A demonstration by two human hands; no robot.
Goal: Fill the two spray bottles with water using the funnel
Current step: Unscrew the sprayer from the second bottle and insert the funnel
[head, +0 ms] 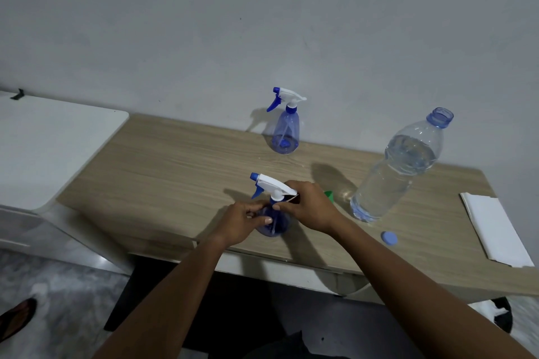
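Observation:
A blue spray bottle [273, 227] with a white trigger head stands near the table's front edge. My left hand [242, 220] grips its body. My right hand [309, 205] pinches the collar under the trigger head. A second blue spray bottle [285, 131] stands at the back by the wall, untouched. A large clear water bottle [396, 172], uncapped and mostly full, stands to the right. Its blue cap [389, 238] lies on the table in front of it. A green funnel [329, 195] shows only as a small piece behind my right hand.
The wooden table [175, 172] stands against a grey wall. A white folded sheet [493, 230] lies at the table's right end. A white appliance top [43, 148] adjoins the table on the left. A sandalled foot [17, 318] shows at the bottom left.

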